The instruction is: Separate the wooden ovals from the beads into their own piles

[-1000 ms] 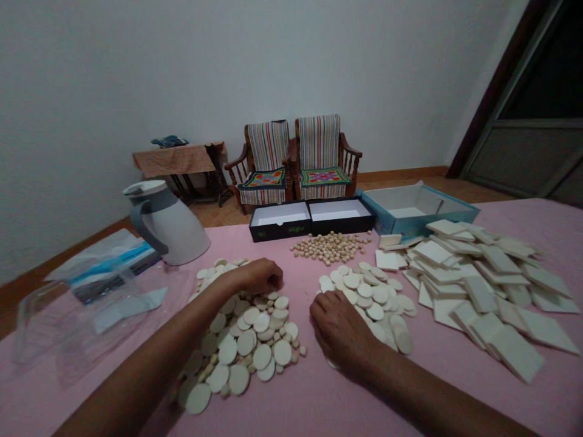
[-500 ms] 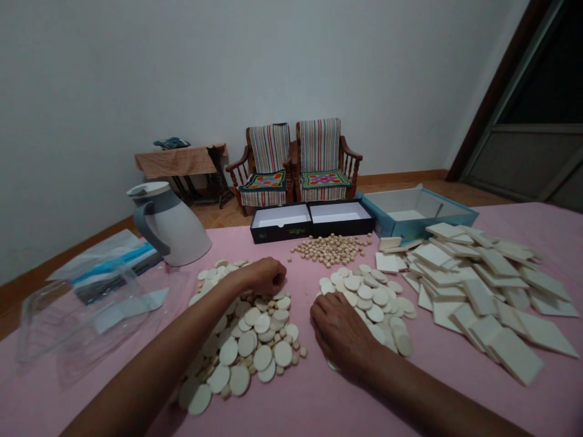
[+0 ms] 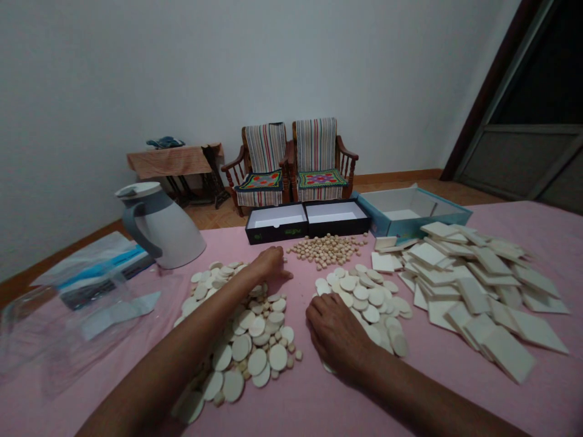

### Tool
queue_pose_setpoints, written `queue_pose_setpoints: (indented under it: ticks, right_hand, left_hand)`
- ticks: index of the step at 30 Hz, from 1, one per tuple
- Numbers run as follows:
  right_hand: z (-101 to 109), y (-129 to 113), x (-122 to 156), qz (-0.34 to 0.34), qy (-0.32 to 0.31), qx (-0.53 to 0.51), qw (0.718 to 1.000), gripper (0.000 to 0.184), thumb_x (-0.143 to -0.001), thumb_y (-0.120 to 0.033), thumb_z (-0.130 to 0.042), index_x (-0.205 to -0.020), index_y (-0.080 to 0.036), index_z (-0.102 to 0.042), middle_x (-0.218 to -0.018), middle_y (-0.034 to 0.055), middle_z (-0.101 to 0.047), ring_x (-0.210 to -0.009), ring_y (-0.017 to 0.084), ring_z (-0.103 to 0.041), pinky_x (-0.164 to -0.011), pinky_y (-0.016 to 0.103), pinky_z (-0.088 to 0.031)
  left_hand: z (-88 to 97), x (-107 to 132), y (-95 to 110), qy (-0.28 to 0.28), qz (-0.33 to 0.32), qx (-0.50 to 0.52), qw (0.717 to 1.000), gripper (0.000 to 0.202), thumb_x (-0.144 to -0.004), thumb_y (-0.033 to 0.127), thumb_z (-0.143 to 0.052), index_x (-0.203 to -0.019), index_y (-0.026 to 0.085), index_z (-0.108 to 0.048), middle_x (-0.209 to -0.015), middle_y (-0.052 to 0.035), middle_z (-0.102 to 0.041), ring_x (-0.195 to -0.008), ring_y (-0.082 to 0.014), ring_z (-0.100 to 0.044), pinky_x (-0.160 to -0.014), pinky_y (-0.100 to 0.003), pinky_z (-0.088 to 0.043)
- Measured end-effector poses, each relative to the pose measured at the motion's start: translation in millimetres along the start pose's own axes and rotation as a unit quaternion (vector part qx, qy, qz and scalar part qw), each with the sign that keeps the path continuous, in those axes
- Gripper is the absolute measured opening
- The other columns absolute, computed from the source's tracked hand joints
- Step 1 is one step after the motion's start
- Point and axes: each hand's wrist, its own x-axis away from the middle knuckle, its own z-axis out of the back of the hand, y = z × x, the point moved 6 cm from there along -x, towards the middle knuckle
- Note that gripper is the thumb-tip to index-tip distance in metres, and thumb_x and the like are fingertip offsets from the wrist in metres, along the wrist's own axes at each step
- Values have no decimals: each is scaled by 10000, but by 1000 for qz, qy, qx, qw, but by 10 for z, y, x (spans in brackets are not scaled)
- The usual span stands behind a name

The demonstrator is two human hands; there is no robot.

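Observation:
My left hand (image 3: 270, 266) reaches past the far edge of a mixed pile of pale wooden discs (image 3: 248, 331), its fingers drawn together, pointing toward a heap of small round beads (image 3: 327, 248). What its fingertips pinch is hidden. My right hand (image 3: 337, 332) rests knuckles up on the near left edge of a second pile of medium discs (image 3: 371, 297), fingers curled under. A disc edge peeks from beneath it.
A spread of pale square tiles (image 3: 473, 282) covers the right of the pink table (image 3: 314, 400). Two black open boxes (image 3: 307, 220) and a blue box (image 3: 410, 212) stand at the far edge. A white jug (image 3: 159, 224) and clear plastic packaging (image 3: 77, 297) sit left.
My left hand has slid forward off the mixed disc pile toward the beads. My right hand has stayed on its pile. The view has shifted slightly.

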Motion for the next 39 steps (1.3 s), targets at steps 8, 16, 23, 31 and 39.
queue_pose_setpoints:
  ticks: [8,16,23,31,39]
  right_hand:
    - [25,2,-3,-2,1,3,1000,84,-818,-105,-531,-862,-171,-559,-905,54,-556,-837,194,-421,-768,333,-270]
    - [2,3,0,0,-6,-1,1000,83,-820,-109,-533,-873,-169,-556,-921,58,-557,-852,196,-422,-789,338,-274]
    - [25,-3,5,0,-4,-1,1000,78,-825,-114,-530,-876,-160,-568,-919,68,-561,-859,204,-433,-788,343,-284]
    - [29,1,-8,3,-4,-3,1000,103,-818,-96,-524,-883,-161,-570,-921,64,-564,-858,199,-438,-793,340,-284]
    - [17,2,-4,5,-3,3,1000,85,-821,-115,-530,-887,-157,-564,-922,73,-558,-862,206,-426,-785,345,-276]
  left_hand:
    - [-176,-149,392,45,-51,77,995,404,-643,202,-740,-1004,155,-565,-871,-42,-658,-789,-190,-629,-684,-257,-469]
    - [-97,-96,765,39,-174,139,974,240,-664,-16,-519,-750,138,-682,-802,-40,-695,-799,-163,-628,-758,-248,-462]
    - [-227,15,937,-29,-236,154,959,334,-653,-32,-488,-752,157,-745,-755,-11,-729,-725,-135,-644,-694,-204,-469]
    - [-117,-46,808,20,-207,137,968,333,-717,-29,-476,-840,138,-738,-873,-64,-723,-850,-171,-631,-797,-265,-462]
    - [-319,-64,1008,-36,-277,128,952,321,-775,44,-545,-1004,181,-723,-895,-47,-708,-840,-156,-616,-786,-239,-453]
